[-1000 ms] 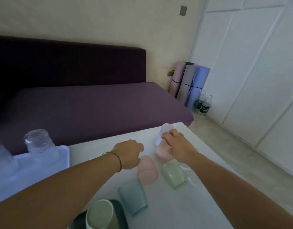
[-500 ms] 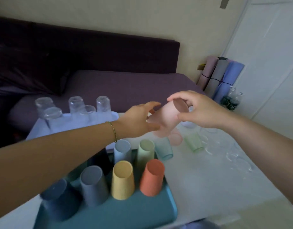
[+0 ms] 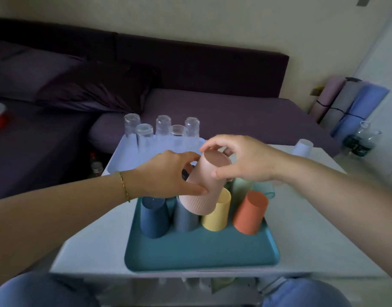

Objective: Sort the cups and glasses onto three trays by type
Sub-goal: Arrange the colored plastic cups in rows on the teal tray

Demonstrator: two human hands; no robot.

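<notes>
**Both hands on pink cup over teal tray**

Far left, purple sofa (image 3: 234, 114) runs behind the desk (image 3: 312, 229). At the desk's back left is a light blue tray (image 3: 122, 156) with five clear glasses (image 3: 144, 134) on it, upside down, bunched along the far edge.

Left hand (image 3: 168, 176) comes in from the left, bracelet on its wrist, thumb and fingers curled round the lower side of the pink cup (image 3: 203, 193), gripping it.

The pink cup is ribbed and tilted, closed base up and away, open rim low and toward the camera. It is held over the teal tray (image 3: 201, 251), in front of the grey-blue and yellow cups; can't tell if it touches them.

Front row on the teal tray, all upside down: dark blue cup (image 3: 154, 218), grey-blue cup (image 3: 184, 220), yellow cup (image 3: 217, 218), orange cup (image 3: 250, 216). A pale green cup (image 3: 241, 185) is behind, partly hidden.

Right hand (image 3: 248, 165) pinches the pink cup's base end, forefinger over the top, thumb on the near side.

Far right of the desk there is a pale cup (image 3: 302, 148), alone. Rolled mats (image 3: 349, 103) stand against the wall.
</notes>
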